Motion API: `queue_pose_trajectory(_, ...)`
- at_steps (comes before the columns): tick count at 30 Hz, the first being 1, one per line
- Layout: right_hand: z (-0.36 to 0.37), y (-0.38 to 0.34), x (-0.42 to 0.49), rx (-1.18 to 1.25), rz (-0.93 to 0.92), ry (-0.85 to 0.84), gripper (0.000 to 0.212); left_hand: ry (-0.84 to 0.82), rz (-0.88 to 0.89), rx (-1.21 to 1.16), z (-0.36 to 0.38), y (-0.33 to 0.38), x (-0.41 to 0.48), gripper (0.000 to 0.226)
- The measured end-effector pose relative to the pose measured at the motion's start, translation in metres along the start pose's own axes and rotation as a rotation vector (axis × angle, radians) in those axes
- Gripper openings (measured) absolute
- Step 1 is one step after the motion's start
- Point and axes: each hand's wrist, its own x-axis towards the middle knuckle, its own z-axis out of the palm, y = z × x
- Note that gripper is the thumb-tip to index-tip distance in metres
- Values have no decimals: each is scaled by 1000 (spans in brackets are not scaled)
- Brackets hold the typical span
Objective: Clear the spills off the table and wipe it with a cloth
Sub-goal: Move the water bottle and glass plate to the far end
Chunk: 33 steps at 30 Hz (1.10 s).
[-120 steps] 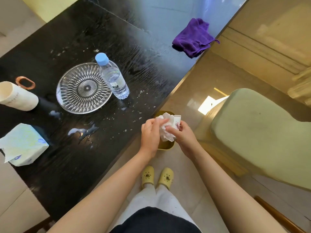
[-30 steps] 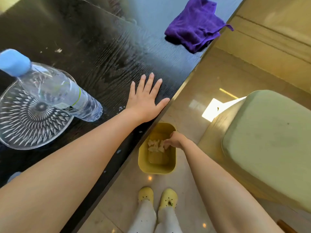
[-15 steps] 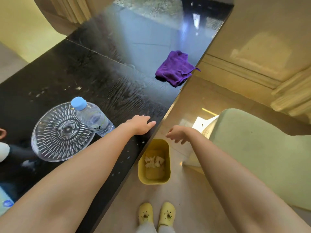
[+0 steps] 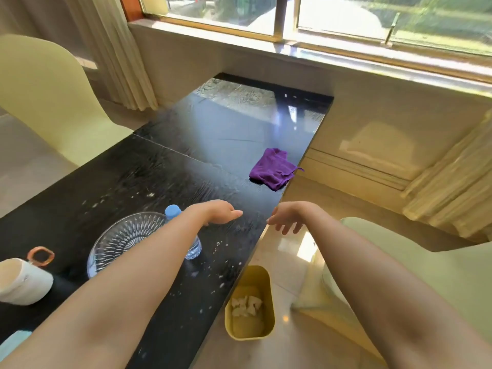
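A long black table (image 4: 149,179) carries white specks and droplets near its right edge. A crumpled purple cloth (image 4: 273,168) lies at the far right edge of the table. My left hand (image 4: 217,212) hovers above the table, fingers loosely extended, holding nothing. My right hand (image 4: 288,217) hangs over the table's right edge with fingers apart, empty. Both hands are well short of the cloth. On the floor beside the table stands a yellow bin (image 4: 249,302) with crumpled tissues inside.
A clear glass plate (image 4: 119,241) and a water bottle with a blue cap (image 4: 173,211) sit left of my left arm. A white cup (image 4: 22,282) lies on its side by an orange ring (image 4: 40,255). Pale chairs (image 4: 415,265) flank the table.
My right hand dropped the tissue wad into the bin and rose to table height. My left hand lifted off the table. The view has tilted up toward the window.
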Motion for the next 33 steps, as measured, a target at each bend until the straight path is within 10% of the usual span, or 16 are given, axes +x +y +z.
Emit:
queue_pose_trajectory(15, -69, -25, 49, -229, -170, 50, 38, 136, 18, -51, -50, 9, 25, 48)
queue_pose_trajectory(27, -67, -131, 106, -581, -565, -172, 35, 291, -378, -302, -39, -66, -24, 53)
queue_pose_trajectory(33, -14, -158, 126, -610, -777, -251, 74, 387, -517, -613, 7, -94, -58, 60)
